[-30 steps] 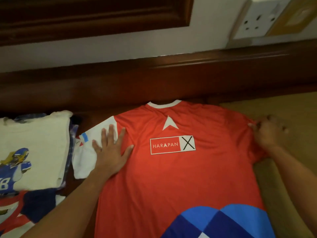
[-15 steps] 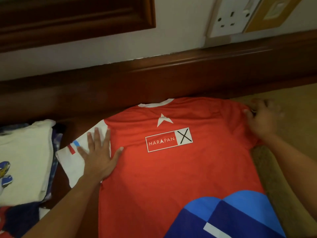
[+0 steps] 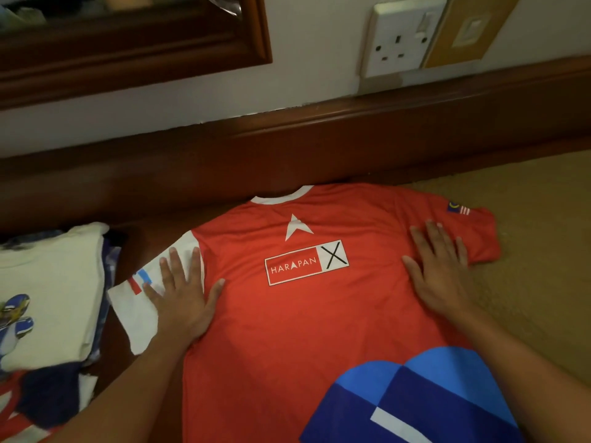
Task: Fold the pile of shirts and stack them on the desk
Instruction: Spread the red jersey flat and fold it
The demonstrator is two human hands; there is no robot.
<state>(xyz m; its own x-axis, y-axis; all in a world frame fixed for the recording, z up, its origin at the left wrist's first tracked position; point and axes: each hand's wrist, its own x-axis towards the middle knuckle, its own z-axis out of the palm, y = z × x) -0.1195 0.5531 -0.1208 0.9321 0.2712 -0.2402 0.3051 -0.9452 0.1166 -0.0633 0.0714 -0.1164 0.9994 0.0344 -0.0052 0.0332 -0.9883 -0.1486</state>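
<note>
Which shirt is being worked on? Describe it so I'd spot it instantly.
Below the white wall socket, by the dark wooden ledge, a red jersey lies spread flat under the left hand and right hand. Unlike the folded white cartoon shirt beside it, it bears a HARAPAN label.

The red shirt (image 3: pixel 303 330) runs off the bottom edge, its hem and blue panel cut short. The left grip (image 3: pixel 182 298) covers the seam of its white sleeve and the right grip (image 3: pixel 444 273) hides part of the other shoulder; both forearms leave the picture below. The sleeve badge (image 3: pixel 459 207) is too small to read. At left the stack (image 3: pixel 54 276) is cropped, its cartoon print (image 3: pixel 16 318) half lost and blurred, the lower shirts mostly buried. The frame (image 3: pixel 128 59) is cut off above, its contents a blur.
</note>
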